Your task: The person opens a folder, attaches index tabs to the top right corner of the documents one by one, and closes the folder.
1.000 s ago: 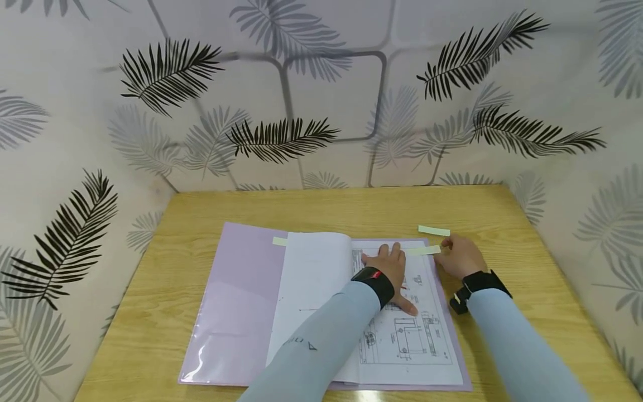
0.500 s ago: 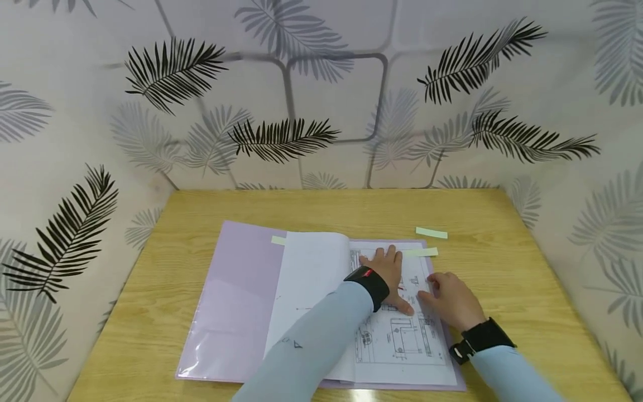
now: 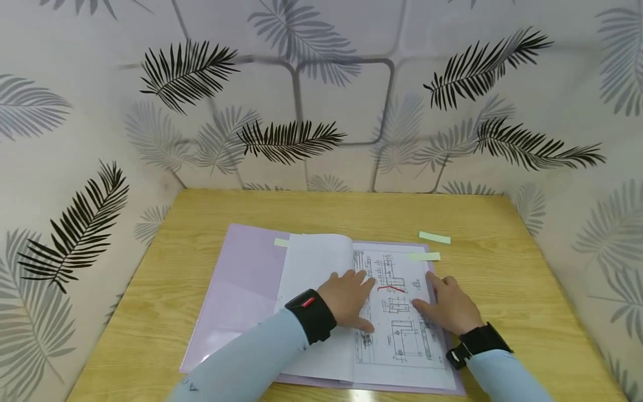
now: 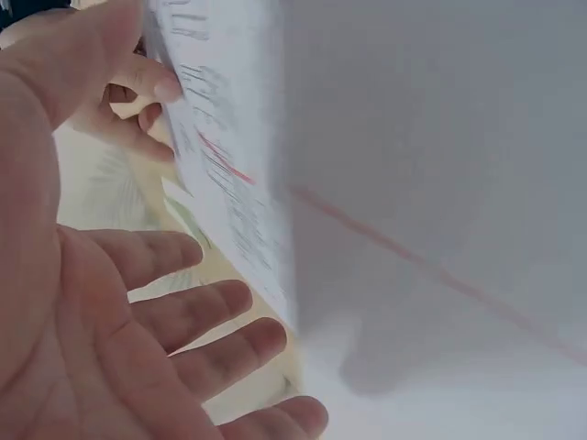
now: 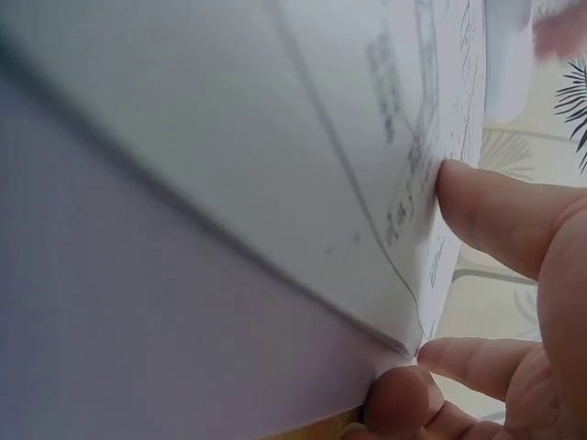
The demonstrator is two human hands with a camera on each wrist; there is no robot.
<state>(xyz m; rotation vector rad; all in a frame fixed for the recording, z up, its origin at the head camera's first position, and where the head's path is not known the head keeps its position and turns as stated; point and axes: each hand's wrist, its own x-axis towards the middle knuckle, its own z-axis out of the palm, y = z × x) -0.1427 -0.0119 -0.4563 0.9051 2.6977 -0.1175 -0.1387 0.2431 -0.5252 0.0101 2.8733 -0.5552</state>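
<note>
An open book of technical drawings (image 3: 399,346) in a lilac cover (image 3: 236,290) lies on the table. A red pen line crosses its right page. My left hand (image 3: 346,298) is over the middle of the book, fingers spread and holding nothing; in the left wrist view the palm (image 4: 83,312) is beside the pages. At the right edge of the page is my right hand (image 3: 452,307). In the right wrist view its thumb (image 5: 486,206) touches the page, and its index finger (image 5: 477,362) meets the page edge, with a gap between them.
One pale green sticky tab (image 3: 424,257) sticks out past the right page's upper edge. Another tab (image 3: 435,238) lies on the wooden table (image 3: 512,245) behind it. A third tab (image 3: 281,243) shows at the left page. Leaf-patterned cloth (image 3: 321,100) surrounds the table.
My right hand has come down from the sticky tab to the right edge of the page. The left hand has lifted off the right page and shifted left, uncovering the red line.
</note>
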